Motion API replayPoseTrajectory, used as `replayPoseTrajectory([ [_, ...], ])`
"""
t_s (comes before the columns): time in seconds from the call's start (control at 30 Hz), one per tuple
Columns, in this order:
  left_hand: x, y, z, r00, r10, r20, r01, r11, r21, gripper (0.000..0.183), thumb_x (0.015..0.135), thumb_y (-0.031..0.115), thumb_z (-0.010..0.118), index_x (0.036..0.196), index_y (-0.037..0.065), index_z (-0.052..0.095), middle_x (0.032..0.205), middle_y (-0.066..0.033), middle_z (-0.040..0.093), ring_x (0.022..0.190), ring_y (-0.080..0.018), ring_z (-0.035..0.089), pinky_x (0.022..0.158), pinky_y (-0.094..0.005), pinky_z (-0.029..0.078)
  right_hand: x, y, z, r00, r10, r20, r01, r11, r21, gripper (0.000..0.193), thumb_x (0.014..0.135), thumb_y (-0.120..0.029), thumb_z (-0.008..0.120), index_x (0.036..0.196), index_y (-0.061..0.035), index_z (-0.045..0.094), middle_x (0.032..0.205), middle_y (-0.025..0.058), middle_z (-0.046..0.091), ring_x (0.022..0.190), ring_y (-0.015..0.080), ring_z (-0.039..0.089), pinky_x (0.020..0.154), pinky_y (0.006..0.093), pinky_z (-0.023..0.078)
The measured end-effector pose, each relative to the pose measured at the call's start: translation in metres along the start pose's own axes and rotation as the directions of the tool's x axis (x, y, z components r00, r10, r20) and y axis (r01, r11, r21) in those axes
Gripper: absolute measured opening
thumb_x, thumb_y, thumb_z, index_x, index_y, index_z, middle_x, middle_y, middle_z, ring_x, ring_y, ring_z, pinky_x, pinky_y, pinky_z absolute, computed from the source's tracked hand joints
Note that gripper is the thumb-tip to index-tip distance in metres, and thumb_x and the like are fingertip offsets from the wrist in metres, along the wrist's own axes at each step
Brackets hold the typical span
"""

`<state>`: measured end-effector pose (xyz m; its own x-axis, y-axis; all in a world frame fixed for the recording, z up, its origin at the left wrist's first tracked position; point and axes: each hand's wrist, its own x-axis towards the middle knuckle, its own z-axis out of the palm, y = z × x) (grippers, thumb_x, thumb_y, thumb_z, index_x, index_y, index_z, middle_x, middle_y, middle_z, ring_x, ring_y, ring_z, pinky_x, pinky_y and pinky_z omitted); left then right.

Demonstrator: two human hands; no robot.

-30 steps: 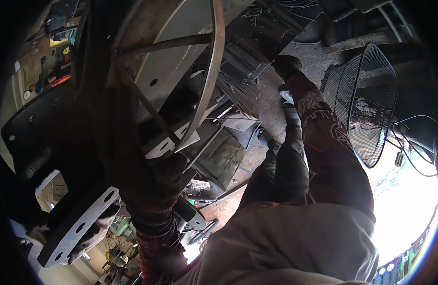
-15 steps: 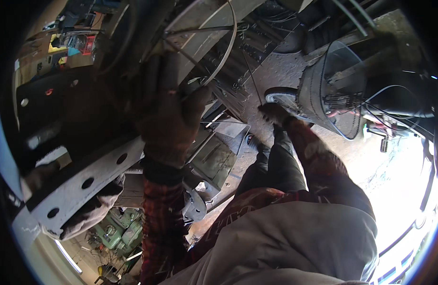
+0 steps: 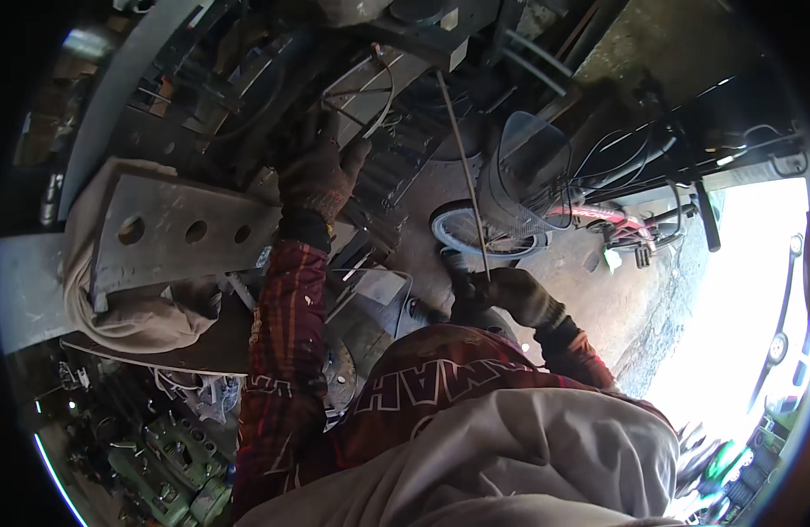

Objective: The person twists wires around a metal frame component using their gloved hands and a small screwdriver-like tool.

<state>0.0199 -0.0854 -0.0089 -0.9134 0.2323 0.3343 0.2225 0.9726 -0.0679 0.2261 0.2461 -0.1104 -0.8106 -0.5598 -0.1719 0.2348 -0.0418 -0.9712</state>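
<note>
My left hand [image 3: 321,180], in a dark work glove, reaches forward with its thumb spread from its fingers. The fingertips lie in shadow against dark metal and are hard to make out. Just beyond that hand stands a curved metal hoop with thin spokes [image 3: 389,95]. Lower and to the right, my gloved right hand [image 3: 517,297] is closed around the near end of a long thin metal rod [image 3: 462,158]. The rod slants away from me, its far end by a dark metal bar [image 3: 414,39].
A light metal plate with round holes [image 3: 181,224] juts out at left, with beige cloth [image 3: 150,325] around it. A red bicycle [image 3: 611,215] with a wire basket [image 3: 524,171] stands at right. Green machinery [image 3: 163,465] sits at lower left.
My view has shifted, bringing more of the bicycle and perforated plate into sight. My right hand, still holding the rod, has come nearer my body. The left hand stays by the hoop.
</note>
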Motion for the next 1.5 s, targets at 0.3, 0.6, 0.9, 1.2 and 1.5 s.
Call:
replayPoseTrajectory([
  [0.3,0.032,-0.007,-0.021,0.978,-0.118,0.175,0.180,0.895,-0.408,0.071,0.094,0.059,0.059,0.144,0.009,0.050,0.135,-0.0236,0.059,0.122,-0.0390,0.059,0.104,-0.0465,0.047,0.048,-0.038,-0.026,0.898,-0.237,-0.371,0.183,0.967,-0.176,0.049,0.096,-0.024,0.067,0.137,-0.0016,0.052,0.099,0.0043,0.063,0.078,0.0139,0.065,0.070,0.0278,0.056],
  [0.6,0.044,-0.031,0.008,0.951,-0.301,0.069,0.299,0.845,-0.443,0.058,0.099,0.054,0.051,0.143,0.016,0.054,0.134,-0.0177,0.063,0.122,-0.0407,0.059,0.104,-0.0462,0.046,0.161,-0.129,-0.087,0.929,-0.330,0.167,0.226,0.149,-0.963,0.067,0.081,-0.010,0.068,0.145,-0.0019,0.048,0.123,0.0144,0.064,0.100,0.0266,0.068,0.089,0.0368,0.056],
  [0.9,0.043,-0.034,0.022,0.934,-0.351,-0.069,0.312,0.894,-0.321,0.056,0.101,0.060,0.044,0.126,0.015,0.066,0.119,-0.0171,0.069,0.107,-0.0410,0.065,0.093,-0.0481,0.052,0.184,-0.126,-0.119,0.889,-0.339,0.310,0.241,-0.231,-0.943,0.068,0.080,-0.008,0.069,0.144,0.0012,0.048,0.134,0.0182,0.060,0.119,0.0319,0.061,0.096,0.0399,0.053],
  [1.2,0.045,-0.035,0.022,0.941,-0.323,-0.096,0.275,0.901,-0.337,0.050,0.101,0.056,0.047,0.109,0.013,0.070,0.100,-0.0172,0.070,0.091,-0.0404,0.067,0.080,-0.0481,0.053,0.176,-0.140,-0.104,0.897,-0.300,0.325,0.286,-0.166,-0.944,0.081,0.073,-0.007,0.076,0.148,-0.0029,0.046,0.138,0.0139,0.060,0.124,0.0286,0.060,0.100,0.0346,0.052],
  [1.5,0.045,-0.029,0.017,0.919,-0.388,-0.072,0.345,0.878,-0.333,0.050,0.101,0.055,0.047,0.107,0.012,0.071,0.101,-0.0167,0.071,0.093,-0.0407,0.067,0.082,-0.0485,0.054,0.174,-0.165,-0.084,0.908,0.408,-0.092,-0.402,0.912,0.084,0.055,0.104,-0.036,0.055,0.149,-0.0089,0.043,0.115,0.0074,0.066,0.092,0.0233,0.068,0.091,0.0402,0.055],
])
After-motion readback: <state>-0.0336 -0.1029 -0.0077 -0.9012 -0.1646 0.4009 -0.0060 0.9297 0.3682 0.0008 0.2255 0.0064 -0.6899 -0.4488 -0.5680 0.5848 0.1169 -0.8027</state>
